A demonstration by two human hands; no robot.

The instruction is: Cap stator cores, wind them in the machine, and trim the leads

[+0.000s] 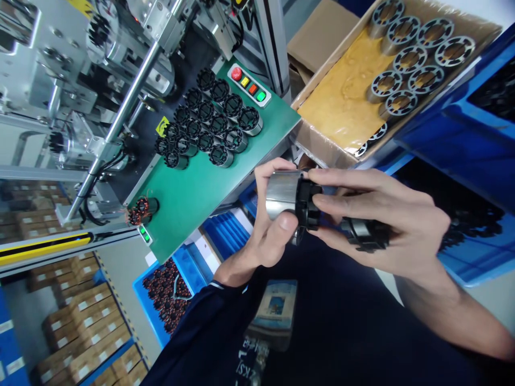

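Note:
In front of my chest, my left hand (267, 236) is wrapped round a shiny metal stator core (282, 194), thumb below and fingers behind it. At the core's right end sits a black plastic slotted end cap (309, 205). The fingertips of my right hand (398, 222) pinch this cap against the core; I cannot tell whether it is fully seated. Tucked in the right palm is a second black slotted piece (367, 235), partly hidden by the fingers.
Several stator cores with black caps (218, 124) stand on a green bench (193, 201), beside a button panel (249, 84) and a machine (132, 48). A carton (322, 142) at right holds bare cores (409, 59). Copper-wound stators (167, 295) fill a blue bin (151, 311). Blue bins with black parts stand at right.

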